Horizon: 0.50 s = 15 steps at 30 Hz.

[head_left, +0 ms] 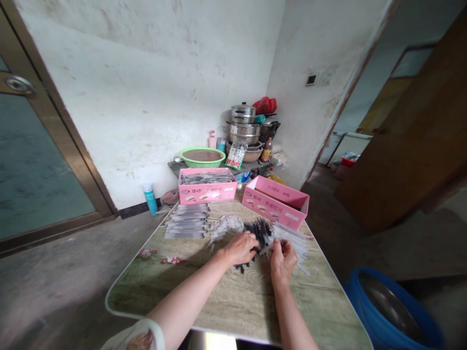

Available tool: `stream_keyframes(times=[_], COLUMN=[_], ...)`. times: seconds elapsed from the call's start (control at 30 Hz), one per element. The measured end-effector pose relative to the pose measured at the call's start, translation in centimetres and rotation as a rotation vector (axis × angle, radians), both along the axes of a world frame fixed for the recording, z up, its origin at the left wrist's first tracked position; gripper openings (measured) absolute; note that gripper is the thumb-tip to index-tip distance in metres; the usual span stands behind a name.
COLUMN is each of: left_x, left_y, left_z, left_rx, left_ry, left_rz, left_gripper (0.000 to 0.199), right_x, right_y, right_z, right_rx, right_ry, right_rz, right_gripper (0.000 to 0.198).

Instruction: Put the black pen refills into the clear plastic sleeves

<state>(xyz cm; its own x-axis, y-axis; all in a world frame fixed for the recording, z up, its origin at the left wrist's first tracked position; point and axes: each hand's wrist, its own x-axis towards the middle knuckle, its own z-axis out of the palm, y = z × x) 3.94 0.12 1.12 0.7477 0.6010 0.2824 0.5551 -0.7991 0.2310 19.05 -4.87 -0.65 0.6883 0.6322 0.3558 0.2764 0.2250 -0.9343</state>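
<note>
My right hand (283, 260) is closed in a pinch on a pale translucent pen barrel (266, 249), which points left toward my other hand. My left hand (241, 249) reaches over a pile of small black pen parts (260, 229), its fingers curled at the pile's edge; whatever they grip is hidden. Clear pen barrels (297, 240) lie in a heap beside my right hand. Left of the black parts is a pile of small white pieces (225, 226), and further left, pens (187, 221) are stacked in rows.
One pink box (207, 193) full of pens stands at the table's back edge; a second pink box (275, 204) sits to its right. Behind are a green basin (202, 164) and stacked pots (243, 131). A blue tub (394, 311) stands on the floor at right.
</note>
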Motion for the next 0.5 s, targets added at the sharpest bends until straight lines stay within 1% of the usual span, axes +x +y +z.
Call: stream_keyframes(times=[0.13,0.2,0.33,0.5], left_x=[0.32,0.31,0.25,0.09], left_y=[-0.74,-0.85,-0.74,-0.20], left_z=[0.25,0.37,0.53,-0.08], left_rx=[0.047,0.075,0.134,0.199], left_ry=[0.055,0.084,0.132,0.165], left_rz=[0.066,0.068,0.008,-0.093], left_gripper=[0.013,0.015,0.020,0.016], right_x=[0.23,0.36,0.52,0.61], right_y=[0.02,0.09,0.24,0.30], right_z=[-0.06,-0.25,-0.63,-0.70], right_rx=[-0.015,-0.023,-0.037,-0.043], right_ry=[0.016,-0.001,-0.037,-0.018], right_rz=[-0.005,-0.003,-0.002,0.001], right_gripper=[0.035,0.033,0.031,0.031])
